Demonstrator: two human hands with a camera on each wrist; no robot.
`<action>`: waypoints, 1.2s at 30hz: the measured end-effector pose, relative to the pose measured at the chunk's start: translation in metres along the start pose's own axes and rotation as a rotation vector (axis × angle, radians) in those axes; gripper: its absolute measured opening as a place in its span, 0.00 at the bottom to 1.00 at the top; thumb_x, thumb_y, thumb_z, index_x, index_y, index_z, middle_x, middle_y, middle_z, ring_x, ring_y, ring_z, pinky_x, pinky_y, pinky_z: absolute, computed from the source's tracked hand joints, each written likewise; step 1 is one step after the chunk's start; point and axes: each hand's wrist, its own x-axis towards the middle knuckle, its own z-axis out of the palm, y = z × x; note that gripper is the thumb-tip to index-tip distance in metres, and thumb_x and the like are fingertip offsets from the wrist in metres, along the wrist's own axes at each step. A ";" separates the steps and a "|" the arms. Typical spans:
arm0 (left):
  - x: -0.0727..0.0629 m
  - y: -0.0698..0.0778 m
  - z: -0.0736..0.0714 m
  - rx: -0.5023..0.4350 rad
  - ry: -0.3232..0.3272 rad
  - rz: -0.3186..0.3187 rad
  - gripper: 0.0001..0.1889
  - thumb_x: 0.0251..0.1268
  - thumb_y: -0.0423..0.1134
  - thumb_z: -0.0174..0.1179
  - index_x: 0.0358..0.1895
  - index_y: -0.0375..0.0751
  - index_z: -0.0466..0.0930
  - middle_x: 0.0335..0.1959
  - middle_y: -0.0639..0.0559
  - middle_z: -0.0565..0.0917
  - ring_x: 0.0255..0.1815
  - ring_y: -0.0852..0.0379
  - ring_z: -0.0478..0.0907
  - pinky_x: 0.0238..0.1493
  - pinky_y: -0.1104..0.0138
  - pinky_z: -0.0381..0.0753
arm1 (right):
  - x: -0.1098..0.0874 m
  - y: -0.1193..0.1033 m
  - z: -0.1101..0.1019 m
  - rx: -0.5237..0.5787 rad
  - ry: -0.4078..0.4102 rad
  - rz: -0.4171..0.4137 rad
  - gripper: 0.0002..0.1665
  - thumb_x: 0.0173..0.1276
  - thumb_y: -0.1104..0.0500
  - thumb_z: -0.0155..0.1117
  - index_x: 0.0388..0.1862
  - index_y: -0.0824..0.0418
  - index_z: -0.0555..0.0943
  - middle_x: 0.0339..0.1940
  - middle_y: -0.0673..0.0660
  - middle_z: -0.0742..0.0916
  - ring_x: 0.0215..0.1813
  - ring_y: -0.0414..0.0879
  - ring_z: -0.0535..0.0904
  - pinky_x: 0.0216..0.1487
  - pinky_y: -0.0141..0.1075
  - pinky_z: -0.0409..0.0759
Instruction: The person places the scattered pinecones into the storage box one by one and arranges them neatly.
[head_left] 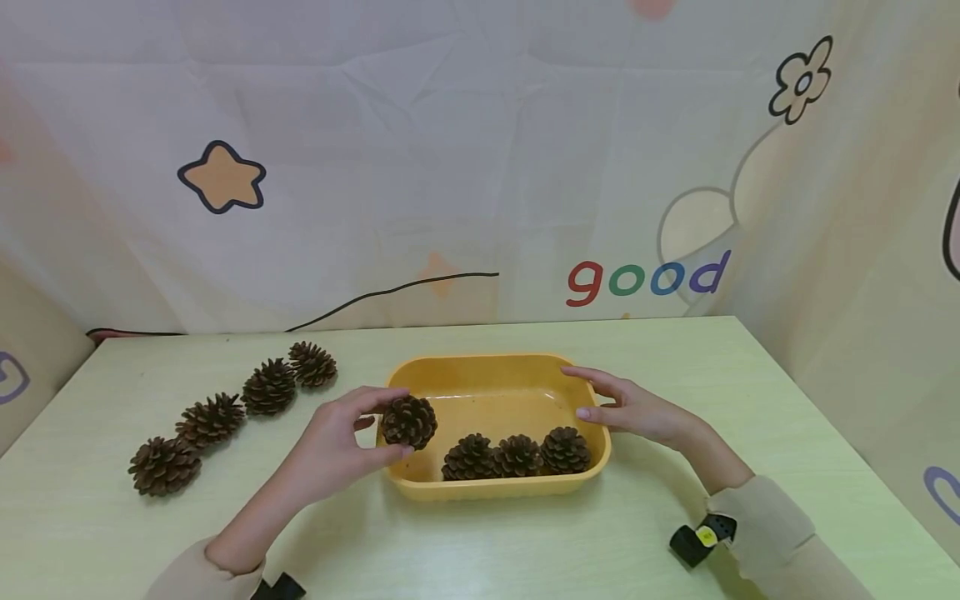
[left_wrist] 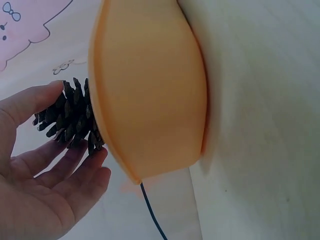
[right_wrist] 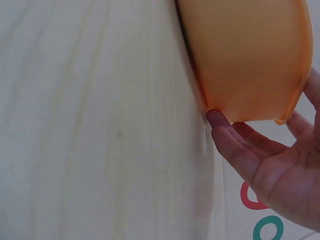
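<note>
In the head view my left hand [head_left: 337, 446] holds a brown pine cone [head_left: 408, 422] between thumb and fingers, over the left rim of a yellow plastic tub [head_left: 491, 492]. The left wrist view shows this pine cone [left_wrist: 70, 117] beside the tub's rim, with the fingertips under it. Along the tub's near inner wall lie a pine cone [head_left: 469, 457], a second pine cone [head_left: 517, 456] and a third pine cone [head_left: 566, 451]. My right hand [head_left: 637, 408] grips the tub's right end, thumb over the rim; in the right wrist view its lower fingers [right_wrist: 240, 150] lie against the outside wall.
Left of the tub, several pine cones [head_left: 212, 421] lie in a slanting row on the pale wooden table [head_left: 525, 550]. A printed cloth [head_left: 465, 167] hangs behind the table's back edge. Each wrist wears a small black device [head_left: 693, 543].
</note>
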 end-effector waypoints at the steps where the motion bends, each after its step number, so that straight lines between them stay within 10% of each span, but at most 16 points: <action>1: 0.001 0.000 0.002 0.014 -0.001 0.007 0.30 0.45 0.37 0.71 0.56 0.40 0.74 0.53 0.47 0.78 0.52 0.45 0.75 0.53 0.55 0.76 | 0.000 0.000 0.000 0.001 0.001 0.000 0.38 0.65 0.50 0.57 0.71 0.53 0.56 0.73 0.63 0.52 0.69 0.70 0.42 0.56 0.59 0.68; 19: 0.008 -0.004 0.016 0.178 -0.077 0.033 0.30 0.44 0.37 0.70 0.56 0.38 0.74 0.54 0.45 0.77 0.56 0.44 0.72 0.57 0.50 0.71 | 0.001 0.002 0.000 -0.006 -0.002 0.006 0.37 0.66 0.52 0.56 0.72 0.52 0.55 0.73 0.63 0.52 0.69 0.70 0.43 0.55 0.59 0.69; 23: 0.012 -0.002 0.014 0.236 -0.146 0.018 0.31 0.44 0.38 0.70 0.57 0.38 0.74 0.55 0.46 0.77 0.33 0.54 0.78 0.54 0.53 0.73 | 0.001 0.002 0.000 -0.005 0.001 0.011 0.37 0.66 0.51 0.56 0.72 0.52 0.55 0.73 0.63 0.52 0.69 0.71 0.42 0.56 0.59 0.69; 28: 0.016 0.001 0.012 0.270 -0.256 -0.015 0.30 0.44 0.39 0.70 0.56 0.38 0.74 0.53 0.46 0.78 0.08 0.65 0.55 0.43 0.60 0.73 | 0.001 0.001 0.000 -0.002 0.002 0.014 0.37 0.67 0.52 0.56 0.72 0.52 0.55 0.73 0.63 0.52 0.69 0.70 0.42 0.56 0.60 0.68; 36: 0.024 0.004 0.009 0.335 -0.364 -0.013 0.28 0.44 0.39 0.69 0.54 0.39 0.77 0.50 0.49 0.80 0.45 0.53 0.77 0.45 0.59 0.76 | 0.001 0.001 0.000 0.005 0.001 0.010 0.36 0.67 0.52 0.56 0.71 0.53 0.55 0.73 0.63 0.52 0.69 0.71 0.42 0.56 0.59 0.69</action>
